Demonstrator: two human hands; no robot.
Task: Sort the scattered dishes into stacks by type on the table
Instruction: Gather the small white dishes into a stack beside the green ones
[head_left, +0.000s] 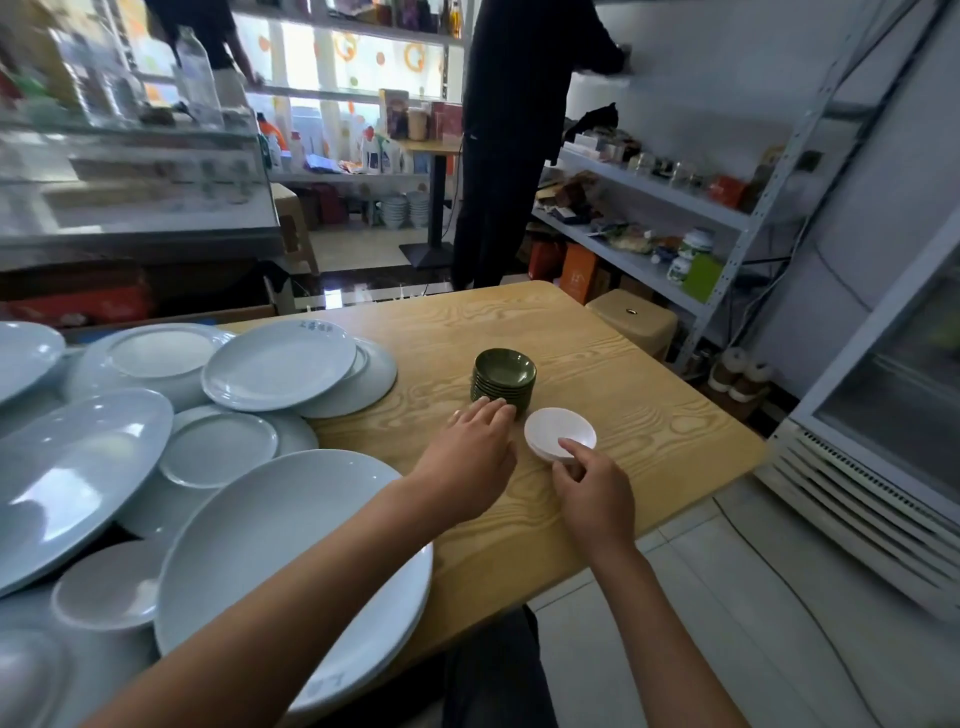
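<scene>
Left hand (470, 449), fingers straight, touches the green saucer stack (503, 382). Right hand (589, 491) pinches a white saucer (558, 432); a nudge might topple the stack.

Plate (280, 364) marking — blurred, unreadable

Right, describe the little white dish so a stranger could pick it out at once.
Start at the wooden table, whose left side is crowded with big pale plates. On the bare wood to their right stands a stack of small dark green dishes; the little white dish sits just in front of it. It is the only small white one there, and the right hand pinches its near rim.
</scene>
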